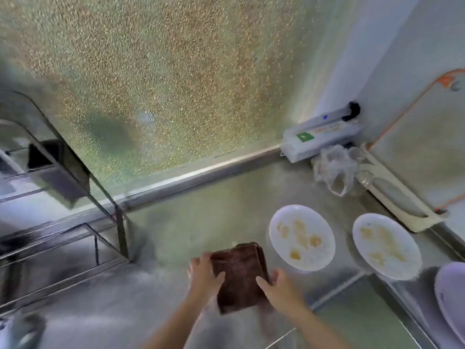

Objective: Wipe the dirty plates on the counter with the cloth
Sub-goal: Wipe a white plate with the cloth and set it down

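Note:
A folded dark brown cloth is held over the steel counter between both hands. My left hand grips its left edge, thumb on top. Along the cloth's right edge, my right hand holds it. To the right of the cloth lie two white plates smeared with yellowish food: the nearer plate close to the cloth, the second plate farther right. Neither hand touches a plate.
A wire dish rack stands at the left. At the back right are a white box dispenser, a crumpled plastic bag and a cutting board in a holder. Another white plate's edge shows at the far right.

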Action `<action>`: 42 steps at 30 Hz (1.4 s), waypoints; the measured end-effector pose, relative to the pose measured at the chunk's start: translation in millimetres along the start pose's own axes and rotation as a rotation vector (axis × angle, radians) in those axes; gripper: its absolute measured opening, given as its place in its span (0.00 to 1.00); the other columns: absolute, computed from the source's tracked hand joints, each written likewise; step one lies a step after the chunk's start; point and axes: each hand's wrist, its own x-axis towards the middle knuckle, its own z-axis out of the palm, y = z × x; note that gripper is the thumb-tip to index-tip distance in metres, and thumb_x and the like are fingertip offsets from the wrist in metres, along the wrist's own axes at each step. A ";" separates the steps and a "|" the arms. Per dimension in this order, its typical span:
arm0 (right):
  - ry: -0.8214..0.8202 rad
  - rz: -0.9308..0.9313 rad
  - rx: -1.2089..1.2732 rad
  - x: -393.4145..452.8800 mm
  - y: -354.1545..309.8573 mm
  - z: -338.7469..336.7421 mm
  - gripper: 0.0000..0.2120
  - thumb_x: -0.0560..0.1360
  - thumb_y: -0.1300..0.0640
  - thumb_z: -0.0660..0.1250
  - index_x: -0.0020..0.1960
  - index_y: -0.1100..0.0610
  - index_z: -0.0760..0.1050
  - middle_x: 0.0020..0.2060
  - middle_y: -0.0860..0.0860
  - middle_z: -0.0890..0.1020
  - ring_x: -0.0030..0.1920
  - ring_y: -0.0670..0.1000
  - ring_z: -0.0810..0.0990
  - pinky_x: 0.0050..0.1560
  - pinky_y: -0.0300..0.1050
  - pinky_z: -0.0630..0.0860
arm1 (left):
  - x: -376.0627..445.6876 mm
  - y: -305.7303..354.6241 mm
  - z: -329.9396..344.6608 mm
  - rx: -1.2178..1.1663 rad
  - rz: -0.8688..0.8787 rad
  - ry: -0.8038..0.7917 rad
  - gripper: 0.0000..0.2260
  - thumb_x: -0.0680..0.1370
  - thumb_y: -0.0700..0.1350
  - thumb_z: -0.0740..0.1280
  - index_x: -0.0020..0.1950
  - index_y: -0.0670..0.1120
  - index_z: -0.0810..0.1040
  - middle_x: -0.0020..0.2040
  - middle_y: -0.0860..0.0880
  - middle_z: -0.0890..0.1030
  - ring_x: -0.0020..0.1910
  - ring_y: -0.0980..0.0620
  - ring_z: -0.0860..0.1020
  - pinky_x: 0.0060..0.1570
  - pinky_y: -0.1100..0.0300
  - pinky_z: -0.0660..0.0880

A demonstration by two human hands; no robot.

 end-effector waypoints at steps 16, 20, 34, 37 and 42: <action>-0.097 0.010 0.336 20.2 -29.9 10.7 0.06 0.70 0.58 0.73 0.42 0.49 0.77 0.42 0.50 0.84 0.45 0.51 0.82 0.45 0.43 0.79 | 23.8 45.4 4.6 -0.172 0.033 -0.071 0.05 0.75 0.43 0.68 0.49 0.46 0.77 0.45 0.48 0.81 0.46 0.47 0.80 0.39 0.62 0.72; -0.134 -0.046 0.627 8.8 -28.0 -52.9 0.04 0.74 0.56 0.72 0.48 0.54 0.81 0.37 0.46 0.87 0.39 0.44 0.85 0.40 0.37 0.80 | 15.9 100.5 7.3 -0.645 -0.069 -0.130 0.03 0.77 0.36 0.67 0.50 0.41 0.77 0.38 0.48 0.80 0.36 0.50 0.79 0.27 0.67 0.77; 0.345 -0.499 0.008 97.0 22.0 -218.8 0.12 0.79 0.48 0.62 0.42 0.53 0.76 0.31 0.47 0.78 0.33 0.49 0.78 0.35 0.48 0.77 | 60.4 142.4 140.4 -0.244 -0.183 0.056 0.14 0.81 0.45 0.58 0.35 0.47 0.72 0.40 0.42 0.81 0.50 0.37 0.82 0.43 0.54 0.72; 0.449 -0.721 -0.297 123.4 34.7 -203.2 0.09 0.75 0.51 0.69 0.53 0.52 0.79 0.37 0.51 0.81 0.37 0.53 0.80 0.37 0.51 0.79 | 49.6 165.3 140.2 -0.252 -0.206 0.155 0.15 0.82 0.43 0.56 0.35 0.47 0.68 0.44 0.38 0.80 0.50 0.39 0.80 0.43 0.54 0.69; 0.376 -0.811 -0.627 136.4 70.1 -175.3 0.37 0.46 0.59 0.81 0.56 0.52 0.82 0.53 0.53 0.83 0.52 0.55 0.78 0.43 0.50 0.82 | 33.4 190.5 143.2 -0.386 -0.181 0.234 0.13 0.84 0.44 0.51 0.40 0.46 0.65 0.40 0.45 0.73 0.44 0.43 0.74 0.44 0.53 0.68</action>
